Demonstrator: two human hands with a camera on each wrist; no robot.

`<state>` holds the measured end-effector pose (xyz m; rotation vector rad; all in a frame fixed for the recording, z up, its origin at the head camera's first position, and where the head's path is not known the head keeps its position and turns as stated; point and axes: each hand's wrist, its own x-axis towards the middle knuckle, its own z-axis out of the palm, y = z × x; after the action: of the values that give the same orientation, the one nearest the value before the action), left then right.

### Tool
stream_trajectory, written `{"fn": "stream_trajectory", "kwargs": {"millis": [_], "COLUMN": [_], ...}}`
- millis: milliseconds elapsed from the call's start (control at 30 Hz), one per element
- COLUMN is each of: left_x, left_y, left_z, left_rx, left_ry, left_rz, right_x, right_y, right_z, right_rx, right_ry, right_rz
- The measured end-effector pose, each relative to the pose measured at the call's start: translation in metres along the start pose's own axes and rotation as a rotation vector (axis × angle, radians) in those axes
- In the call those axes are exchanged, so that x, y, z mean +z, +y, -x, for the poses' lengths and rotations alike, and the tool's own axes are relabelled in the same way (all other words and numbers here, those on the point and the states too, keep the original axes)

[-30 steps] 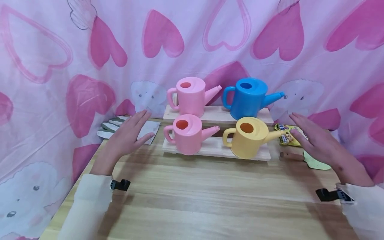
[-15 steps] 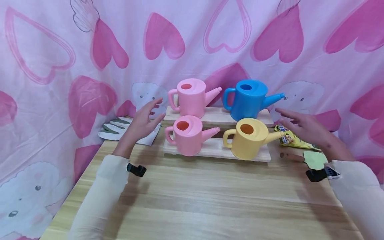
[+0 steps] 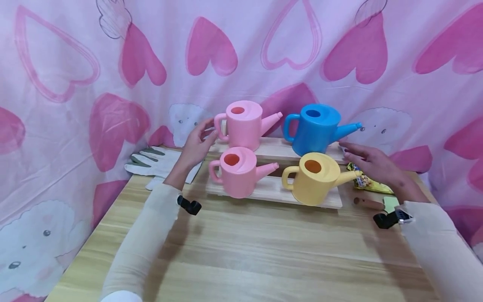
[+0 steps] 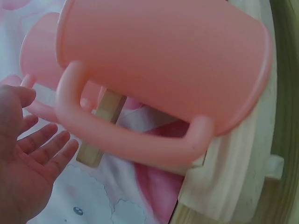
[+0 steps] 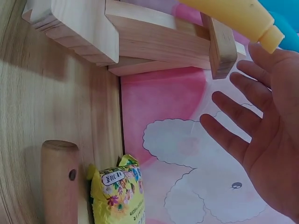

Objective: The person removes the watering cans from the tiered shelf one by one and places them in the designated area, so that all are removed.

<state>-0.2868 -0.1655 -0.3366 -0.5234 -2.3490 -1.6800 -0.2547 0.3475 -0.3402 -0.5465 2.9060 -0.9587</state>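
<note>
Head view, near to far: wood-grain table (image 3: 264,256), bare foreground; two cream sleeves, left (image 3: 141,247) and right (image 3: 434,235), each with a black wrist device at the cuff. Hand trowel (image 3: 369,204), wooden handle, pale green blade partly covered by the right sleeve; handle end points left. Two-tier wooden stand (image 3: 268,188), long axis running left to right across the table. On its lower tier, two watering cans, upright and apart: pink lower can (image 3: 238,177) at left, yellow can (image 3: 312,184) at right. Beyond the trowel, a yellow flower-printed bag (image 3: 373,183), partly under the right forearm; at far left, a white-and-green glove (image 3: 160,163), lying flat. Left hand (image 3: 197,144): grasping nothing, fingers loosely bent, just beside the handle of the pink upper can (image 3: 244,128), which lies to its right; contact cannot be told. Right hand (image 3: 371,163): released, fingers extended and spread in the right wrist view, near the right end of the upper tier; the blue can (image 3: 316,132) lies to its left, spout nearest; contact with the wood cannot be told. Both upper cans stand upright. All four cans have handles at left and spouts pointing right and upward, each handle-to-spout line roughly following the stand. Backdrop: pink heart-printed cloth (image 3: 215,48), hanging behind everything.
</note>
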Motion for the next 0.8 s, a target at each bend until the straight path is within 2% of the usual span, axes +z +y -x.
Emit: {"fn": "stream_trajectory", "kwargs": {"millis": [133, 333, 567, 800], "left_x": [0.004, 0.008, 0.013, 0.012], "left_y": [0.001, 0.002, 0.0, 0.0], "left_z": [-0.005, -0.008, -0.009, -0.014], "left_rx": [-0.013, 0.001, -0.045, -0.037], "left_ry": [-0.001, 0.023, 0.059, 0.08], "left_rz": [0.043, 0.088, 0.033, 0.0], "right_x": [0.001, 0.002, 0.004, 0.005], "right_y": [0.0, 0.0, 0.005, 0.006], "right_z": [-0.001, -0.004, -0.005, -0.004], "right_rx": [0.01, 0.035, 0.07, 0.064], "right_ry": [-0.018, -0.029, -0.046, -0.029], "right_rz": [-0.015, -0.048, -0.109, -0.101]}}
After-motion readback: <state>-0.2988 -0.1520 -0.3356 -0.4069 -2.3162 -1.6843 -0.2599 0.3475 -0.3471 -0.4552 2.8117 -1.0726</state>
